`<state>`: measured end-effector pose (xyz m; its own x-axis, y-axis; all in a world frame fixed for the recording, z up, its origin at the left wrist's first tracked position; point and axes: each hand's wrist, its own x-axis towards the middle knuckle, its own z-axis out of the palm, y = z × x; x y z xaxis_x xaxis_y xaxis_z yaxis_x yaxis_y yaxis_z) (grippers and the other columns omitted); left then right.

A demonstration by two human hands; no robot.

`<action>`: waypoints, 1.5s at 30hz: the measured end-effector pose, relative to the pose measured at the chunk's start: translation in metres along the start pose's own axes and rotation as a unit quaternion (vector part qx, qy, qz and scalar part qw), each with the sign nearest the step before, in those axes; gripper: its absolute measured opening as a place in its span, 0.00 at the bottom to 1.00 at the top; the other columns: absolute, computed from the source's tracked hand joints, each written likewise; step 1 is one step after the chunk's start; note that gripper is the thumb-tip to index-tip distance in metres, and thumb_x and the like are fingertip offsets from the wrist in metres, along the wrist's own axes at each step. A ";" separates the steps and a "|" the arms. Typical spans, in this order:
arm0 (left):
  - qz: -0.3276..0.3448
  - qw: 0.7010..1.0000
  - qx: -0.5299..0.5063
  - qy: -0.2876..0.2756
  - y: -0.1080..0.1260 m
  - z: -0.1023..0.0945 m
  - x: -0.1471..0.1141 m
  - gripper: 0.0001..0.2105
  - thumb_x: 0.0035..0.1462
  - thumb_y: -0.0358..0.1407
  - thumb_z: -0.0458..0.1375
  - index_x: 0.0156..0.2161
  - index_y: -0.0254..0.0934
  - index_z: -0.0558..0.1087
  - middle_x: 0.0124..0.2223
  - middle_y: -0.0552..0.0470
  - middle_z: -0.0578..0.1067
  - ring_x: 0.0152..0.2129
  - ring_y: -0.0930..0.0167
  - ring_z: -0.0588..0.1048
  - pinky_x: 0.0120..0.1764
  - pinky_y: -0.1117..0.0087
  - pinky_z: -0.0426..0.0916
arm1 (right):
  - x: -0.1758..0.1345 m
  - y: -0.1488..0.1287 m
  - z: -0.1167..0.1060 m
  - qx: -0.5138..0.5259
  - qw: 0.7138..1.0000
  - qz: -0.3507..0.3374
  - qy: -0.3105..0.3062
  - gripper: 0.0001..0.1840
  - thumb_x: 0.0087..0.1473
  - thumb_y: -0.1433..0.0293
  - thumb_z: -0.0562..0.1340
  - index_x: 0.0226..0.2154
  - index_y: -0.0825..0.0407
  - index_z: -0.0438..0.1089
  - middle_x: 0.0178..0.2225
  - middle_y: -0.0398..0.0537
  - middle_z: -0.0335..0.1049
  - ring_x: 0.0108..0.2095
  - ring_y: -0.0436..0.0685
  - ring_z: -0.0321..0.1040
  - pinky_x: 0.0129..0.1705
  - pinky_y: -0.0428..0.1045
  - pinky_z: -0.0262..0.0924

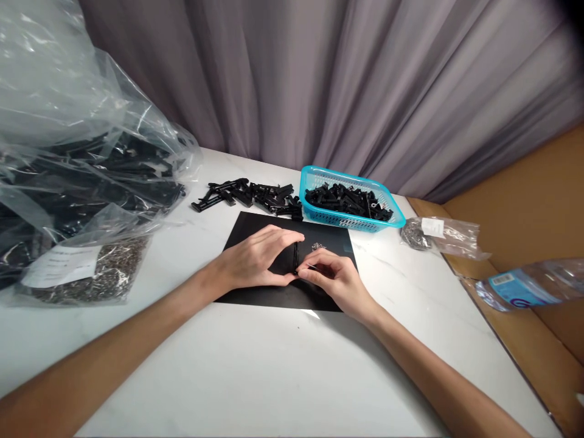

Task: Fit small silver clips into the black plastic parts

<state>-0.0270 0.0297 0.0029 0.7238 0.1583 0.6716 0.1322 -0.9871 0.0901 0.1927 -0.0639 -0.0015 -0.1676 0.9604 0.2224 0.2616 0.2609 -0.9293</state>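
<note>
Black plastic part is positioned over the black mat, its length running away from the wearer; left hand grips it, thumb at the near end, fingers toward the far end; right hand closes thumb and finger together at the near end, any pinched item being indiscernible; small metal pieces lie on the mat; turquoise basket stands beyond.

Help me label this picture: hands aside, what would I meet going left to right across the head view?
Large clear plastic bag, pile of loose black parts, blue basket, small clear bag, plastic bottle.
</note>
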 end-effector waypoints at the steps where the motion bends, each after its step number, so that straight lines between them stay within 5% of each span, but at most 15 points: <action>1: 0.000 1.000 0.000 0.001 0.000 0.000 0.001 0.32 0.60 0.36 0.67 0.65 0.41 0.58 0.54 0.42 0.78 0.49 0.58 0.80 0.53 0.53 0.77 | 0.000 0.000 -0.001 -0.003 1.000 -0.002 -0.003 0.11 0.61 0.59 0.70 0.35 0.49 0.79 0.38 0.48 0.77 0.39 0.58 0.71 0.39 0.52 0.64; 8: 0.012 1.000 0.005 -0.020 0.003 -0.002 0.003 0.30 0.60 0.33 0.66 0.64 0.42 0.59 0.53 0.44 0.78 0.47 0.59 0.80 0.51 0.53 0.77 | -0.001 0.000 -0.003 -0.055 0.998 -0.033 -0.025 0.09 0.64 0.61 0.68 0.36 0.47 0.80 0.39 0.48 0.78 0.41 0.59 0.72 0.41 0.53 0.65; 15: -0.038 0.999 -0.028 -0.019 0.003 0.005 -0.003 0.39 0.57 0.31 0.68 0.68 0.45 0.54 0.58 0.44 0.76 0.47 0.60 0.78 0.50 0.56 0.78 | -0.003 -0.003 -0.007 -0.141 0.985 -0.077 -0.058 0.10 0.68 0.63 0.63 0.41 0.46 0.81 0.42 0.49 0.76 0.39 0.57 0.71 0.37 0.52 0.64; 23: -0.045 0.998 -0.041 -0.019 0.004 0.007 -0.003 0.37 0.56 0.32 0.68 0.66 0.45 0.58 0.56 0.46 0.77 0.47 0.60 0.79 0.50 0.57 0.77 | 0.001 -0.004 -0.009 -0.114 0.991 -0.040 -0.065 0.09 0.66 0.62 0.65 0.38 0.47 0.81 0.40 0.48 0.76 0.40 0.57 0.71 0.38 0.52 0.64; 29: -0.090 0.994 -0.036 -0.044 0.010 0.006 -0.001 0.35 0.56 0.31 0.68 0.65 0.46 0.59 0.57 0.48 0.77 0.44 0.63 0.79 0.49 0.60 0.77 | 0.006 -0.001 -0.008 -0.066 0.996 0.036 -0.042 0.09 0.58 0.61 0.70 0.34 0.50 0.79 0.36 0.45 0.77 0.30 0.52 0.63 0.32 0.50 0.58; 38: -0.246 0.957 -0.124 -0.093 0.013 0.009 0.004 0.38 0.48 0.40 0.73 0.61 0.47 0.61 0.56 0.49 0.77 0.50 0.60 0.81 0.43 0.64 0.79 | 0.014 0.005 -0.012 0.058 0.991 0.123 -0.019 0.31 0.38 0.58 0.80 0.42 0.51 0.71 0.39 0.41 0.70 0.24 0.44 0.50 0.27 0.46 0.51; 45: -0.230 0.957 -0.147 -0.093 0.007 0.009 0.009 0.31 0.47 0.39 0.72 0.54 0.44 0.64 0.53 0.47 0.78 0.46 0.62 0.82 0.43 0.67 0.78 | 0.014 0.005 -0.009 0.046 0.986 0.158 0.024 0.35 0.33 0.60 0.81 0.39 0.49 0.65 0.37 0.38 0.63 0.25 0.45 0.46 0.26 0.46 0.48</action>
<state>-0.0137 0.0242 0.0027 0.7467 0.5527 0.3701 0.2897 -0.7711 0.5671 0.2000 -0.0477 -0.0007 -0.0452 0.9964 -0.0714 0.2060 -0.0607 -0.9767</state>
